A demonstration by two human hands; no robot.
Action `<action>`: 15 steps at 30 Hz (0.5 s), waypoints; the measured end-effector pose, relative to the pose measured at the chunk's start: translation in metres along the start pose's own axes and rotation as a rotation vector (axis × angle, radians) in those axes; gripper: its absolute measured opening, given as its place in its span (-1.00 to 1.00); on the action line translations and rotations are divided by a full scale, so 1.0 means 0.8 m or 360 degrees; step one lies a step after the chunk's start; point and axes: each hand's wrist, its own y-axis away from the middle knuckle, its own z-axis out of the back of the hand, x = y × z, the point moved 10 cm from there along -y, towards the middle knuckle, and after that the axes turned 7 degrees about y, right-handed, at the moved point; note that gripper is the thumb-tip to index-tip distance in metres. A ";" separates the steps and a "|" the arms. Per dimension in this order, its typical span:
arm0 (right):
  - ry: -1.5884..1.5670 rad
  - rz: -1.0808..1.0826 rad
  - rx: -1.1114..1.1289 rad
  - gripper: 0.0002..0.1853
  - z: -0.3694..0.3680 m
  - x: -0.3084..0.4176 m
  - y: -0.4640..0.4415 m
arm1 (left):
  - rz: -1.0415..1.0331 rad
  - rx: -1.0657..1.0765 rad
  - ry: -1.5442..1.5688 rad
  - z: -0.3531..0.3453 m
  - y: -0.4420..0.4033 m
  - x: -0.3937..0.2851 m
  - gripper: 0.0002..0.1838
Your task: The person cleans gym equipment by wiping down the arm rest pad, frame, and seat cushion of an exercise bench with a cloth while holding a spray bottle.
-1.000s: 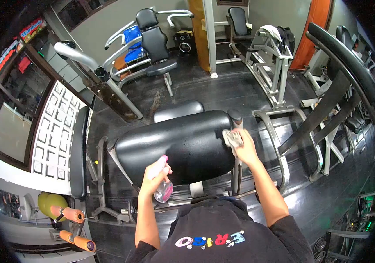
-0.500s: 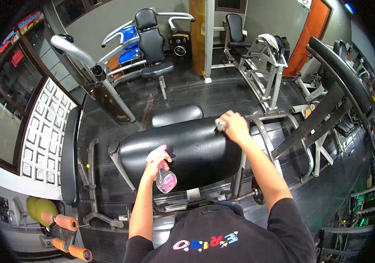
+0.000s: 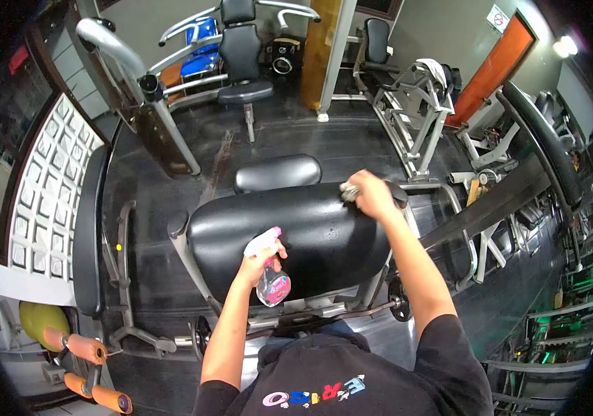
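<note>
My left hand [image 3: 260, 265] is wrapped round the neck of a spray bottle [image 3: 273, 287], which has a white and pink trigger head and a pink label. The bottle is held over the near part of a wide black padded bench [image 3: 289, 225]. Small wet drops show on the bench's shiny surface, right of the middle. At the bench's far right end, my right hand [image 3: 369, 193] grips a crumpled greyish cloth [image 3: 349, 191]. Whether the cloth touches the pad, I cannot tell. A smaller black pad [image 3: 278, 173] lies just beyond the bench.
A barbell [image 3: 380, 310] runs below the bench's near edge. Beyond stand a seated exercise machine [image 3: 241, 59] and a grey metal frame with a white towel [image 3: 434, 69] on it. A long black pad [image 3: 90, 243] is at left, near orange foam rollers [image 3: 88, 350].
The camera view has tilted down and shifted a little. My left hand has moved slightly right with the spray bottle. My right hand stays near the bench's right end with the cloth.
</note>
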 end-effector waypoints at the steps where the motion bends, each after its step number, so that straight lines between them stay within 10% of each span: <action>1: 0.0105 -0.0150 0.0096 -0.74 -0.007 -0.011 -0.012 | 0.0030 0.0031 -0.0022 0.000 -0.001 0.003 -0.45; 10: -0.0269 0.0191 -0.0007 -0.61 -0.045 0.133 -0.031 | 0.0065 0.0125 -0.0041 -0.005 -0.002 0.006 -0.43; 15: -0.0116 0.0020 0.0013 -0.70 -0.009 0.050 -0.004 | 0.0059 0.0179 -0.0013 -0.007 -0.002 0.004 -0.45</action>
